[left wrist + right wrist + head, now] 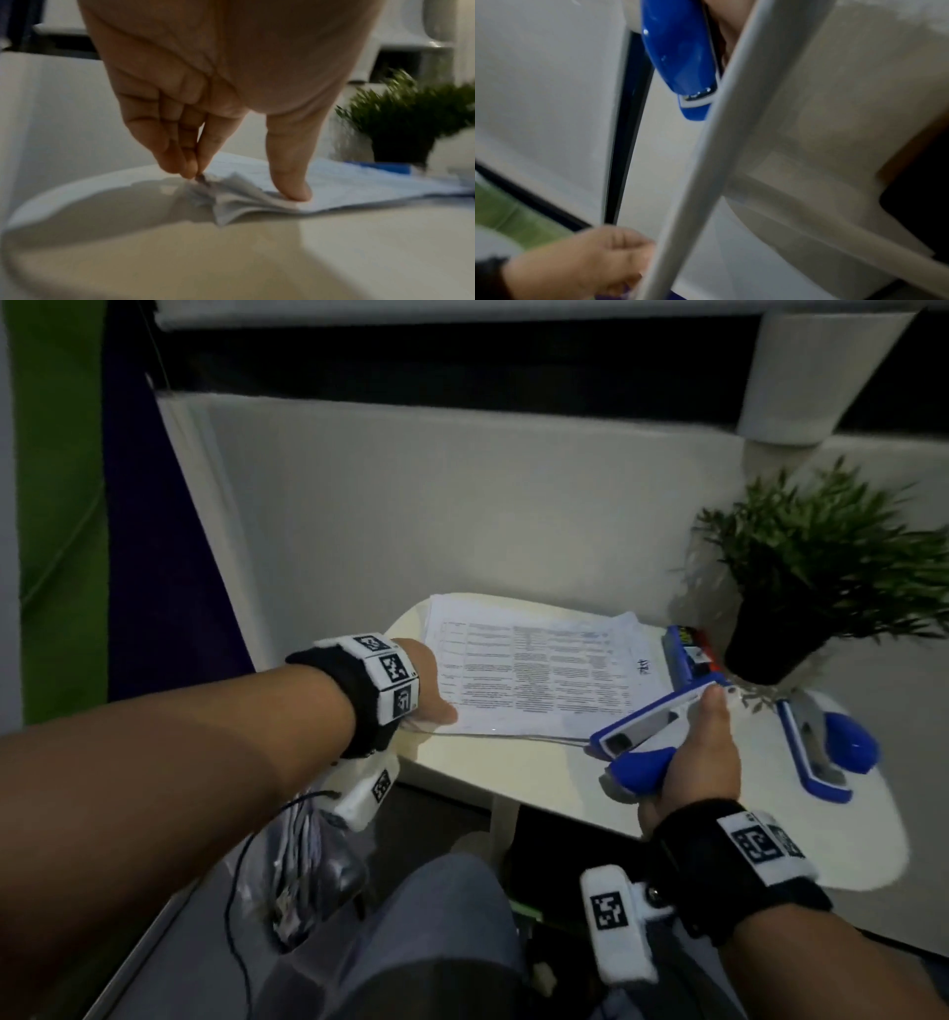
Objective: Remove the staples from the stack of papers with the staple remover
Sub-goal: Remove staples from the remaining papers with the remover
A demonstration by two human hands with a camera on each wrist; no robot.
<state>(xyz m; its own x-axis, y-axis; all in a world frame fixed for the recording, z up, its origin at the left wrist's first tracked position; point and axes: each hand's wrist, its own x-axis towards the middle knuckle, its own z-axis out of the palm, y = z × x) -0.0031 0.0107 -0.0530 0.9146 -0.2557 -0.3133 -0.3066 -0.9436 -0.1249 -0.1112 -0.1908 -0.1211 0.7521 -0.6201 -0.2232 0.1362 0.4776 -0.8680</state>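
My right hand grips the staple remover, nose aimed left toward the paper stack's crumpled corner, pinned under my left hand's straight fingers.

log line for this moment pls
left hand: pins papers corner | right hand: grips staple remover, off papers | staple: unseen

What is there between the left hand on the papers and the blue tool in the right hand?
In the head view, only the printed papers and a bare strip of white table lie between the left hand and the blue tool gripped by the right hand.
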